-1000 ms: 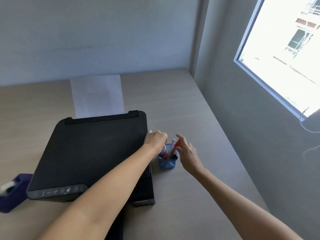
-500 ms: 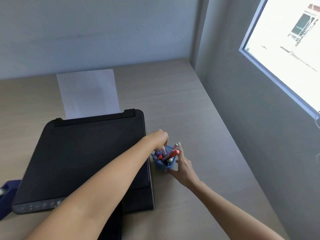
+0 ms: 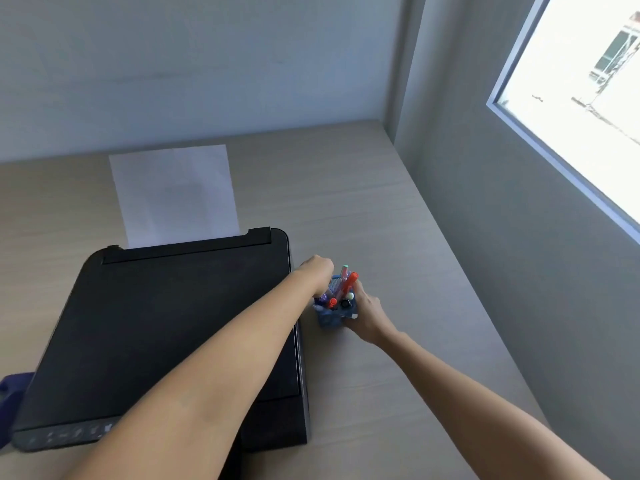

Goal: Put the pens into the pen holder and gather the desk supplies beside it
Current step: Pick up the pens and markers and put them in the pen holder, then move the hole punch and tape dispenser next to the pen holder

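Note:
A small blue pen holder (image 3: 329, 318) stands on the desk just right of the black printer. Several pens (image 3: 347, 287) stick out of it, among them an orange one and a pale green-capped one. My right hand (image 3: 365, 311) wraps around the holder's right side and grips it. My left hand (image 3: 317, 277) reaches over the printer's corner, its fingers curled down at the holder's far left rim among the pens. Whether it pinches a pen is hidden by the knuckles.
The black printer (image 3: 166, 327) fills the near left, with a white sheet (image 3: 173, 194) rising from its back. A dark blue tape dispenser (image 3: 8, 396) peeks out at the left edge. A grey wall with a window (image 3: 571, 98) bounds the desk (image 3: 381, 220) on the right.
My right hand has closed in from beside the pens onto the holder's right side. The left hand stays at the rim. The view has shifted slightly.

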Available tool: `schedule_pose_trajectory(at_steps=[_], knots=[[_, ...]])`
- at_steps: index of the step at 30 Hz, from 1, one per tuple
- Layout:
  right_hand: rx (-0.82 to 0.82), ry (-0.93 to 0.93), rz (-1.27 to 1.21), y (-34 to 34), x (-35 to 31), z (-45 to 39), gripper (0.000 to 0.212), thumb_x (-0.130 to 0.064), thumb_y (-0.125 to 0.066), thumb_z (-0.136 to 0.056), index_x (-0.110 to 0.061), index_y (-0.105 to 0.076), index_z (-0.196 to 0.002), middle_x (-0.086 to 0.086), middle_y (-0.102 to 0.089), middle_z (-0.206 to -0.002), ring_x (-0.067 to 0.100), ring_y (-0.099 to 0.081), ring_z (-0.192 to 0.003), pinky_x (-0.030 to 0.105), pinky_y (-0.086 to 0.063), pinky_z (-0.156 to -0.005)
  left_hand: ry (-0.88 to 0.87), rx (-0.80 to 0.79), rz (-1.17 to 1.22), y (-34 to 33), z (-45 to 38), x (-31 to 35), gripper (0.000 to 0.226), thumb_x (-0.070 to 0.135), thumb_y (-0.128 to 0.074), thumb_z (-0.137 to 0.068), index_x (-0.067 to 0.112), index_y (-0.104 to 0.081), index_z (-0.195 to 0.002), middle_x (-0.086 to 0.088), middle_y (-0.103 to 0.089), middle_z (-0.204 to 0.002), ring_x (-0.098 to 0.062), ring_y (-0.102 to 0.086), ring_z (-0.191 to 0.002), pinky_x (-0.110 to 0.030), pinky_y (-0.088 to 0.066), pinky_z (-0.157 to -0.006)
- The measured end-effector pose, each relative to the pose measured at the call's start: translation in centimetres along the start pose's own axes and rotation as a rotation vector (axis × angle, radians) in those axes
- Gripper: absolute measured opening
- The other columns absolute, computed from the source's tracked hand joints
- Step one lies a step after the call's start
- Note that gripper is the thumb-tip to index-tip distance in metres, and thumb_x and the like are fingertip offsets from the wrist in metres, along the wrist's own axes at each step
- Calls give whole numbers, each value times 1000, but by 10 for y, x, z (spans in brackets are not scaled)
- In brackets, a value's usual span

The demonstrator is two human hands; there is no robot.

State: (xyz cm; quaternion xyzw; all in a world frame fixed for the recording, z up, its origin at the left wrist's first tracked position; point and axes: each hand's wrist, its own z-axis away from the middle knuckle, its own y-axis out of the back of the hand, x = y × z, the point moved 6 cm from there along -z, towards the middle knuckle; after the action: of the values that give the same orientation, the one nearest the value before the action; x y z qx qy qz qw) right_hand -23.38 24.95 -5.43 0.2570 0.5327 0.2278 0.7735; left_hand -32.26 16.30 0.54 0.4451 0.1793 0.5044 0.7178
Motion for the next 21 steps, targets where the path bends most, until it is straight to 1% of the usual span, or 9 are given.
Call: schedule_pose_trajectory(at_steps=[2, 5, 7, 8, 11, 13, 14, 17, 21], knots=[[6, -5, 4, 2, -3, 1, 86, -14, -73, -77, -20, -21, -145, 15, -68, -113, 38, -64, -99, 45, -54, -85, -6, -1, -10, 2, 2, 0, 39, 18, -73, -84, 3, -65, -119, -14, -65, -104, -26, -56, -83, -33, -51, -78], [-5, -4, 28, 4, -7, 11, 94, -9, -72, -77, -15, -12, -149, 19, -63, -121, 40, -62, -105, 44, -53, -87, -35, 34, -26, 12, 14, 2, 35, 13, -70, -87, 3, -64, -120, -18, -65, -119, -27, -55, -84, -33, -49, -78], [-8, -49, 50, 12, -6, 19, 97, 3, -61, -80, -12, 1, -152, 23, -51, -136, 39, -55, -114, 38, -48, -90, -54, 85, -3, 25, 23, 3, 33, 6, -63, -90, 6, -62, -124, -19, -62, -125, -30, -59, -93, -36, -52, -85], [38, -73, 54, 20, -9, 25, 95, 10, -53, -79, -12, 3, -152, 23, -45, -142, 38, -50, -119, 36, -43, -92, -70, 118, 20, 33, 32, 1, 34, 5, -61, -92, 7, -60, -126, -20, -59, -128, -33, -61, -101, -38, -52, -90], [323, -46, 9, 57, -30, 41, 88, 21, -39, -72, -6, -13, -151, 21, -39, -147, 35, -40, -131, 33, -34, -103, -118, 232, 113, 61, 64, -8, 38, 9, -58, -94, 11, -57, -131, -20, -56, -134, -34, -58, -118, -38, -48, -100], [450, 28, -27, 75, -57, 49, 82, 22, -38, -71, -4, -26, -147, 20, -42, -145, 33, -40, -133, 32, -32, -104, -142, 326, 192, 78, 96, -22, 38, 11, -60, -93, 11, -58, -131, -16, -58, -135, -31, -57, -121, -36, -44, -104], [476, 60, -33, 80, -73, 51, 79, 22, -39, -70, -4, -30, -145, 20, -44, -143, 33, -42, -131, 31, -33, -101, -156, 368, 231, 84, 111, -29, 37, 11, -61, -92, 10, -60, -129, -14, -60, -134, -29, -58, -122, -34, -43, -105], [454, 160, -14, 71, -128, 52, 74, 19, -42, -70, -4, -37, -141, 19, -48, -140, 33, -46, -129, 31, -36, -97, -153, 490, 337, 95, 158, -65, 36, 11, -64, -89, 5, -64, -124, -12, -67, -127, -27, -62, -118, -31, -44, -103], [327, 342, 75, 11, -216, 58, 65, 11, -44, -74, -7, -43, -136, 17, -52, -137, 34, -48, -125, 34, -36, -99, -43, 571, 435, 85, 223, -147, 39, 13, -67, -89, 3, -62, -126, -14, -66, -126, -25, -63, -115, -29, -46, -98]])
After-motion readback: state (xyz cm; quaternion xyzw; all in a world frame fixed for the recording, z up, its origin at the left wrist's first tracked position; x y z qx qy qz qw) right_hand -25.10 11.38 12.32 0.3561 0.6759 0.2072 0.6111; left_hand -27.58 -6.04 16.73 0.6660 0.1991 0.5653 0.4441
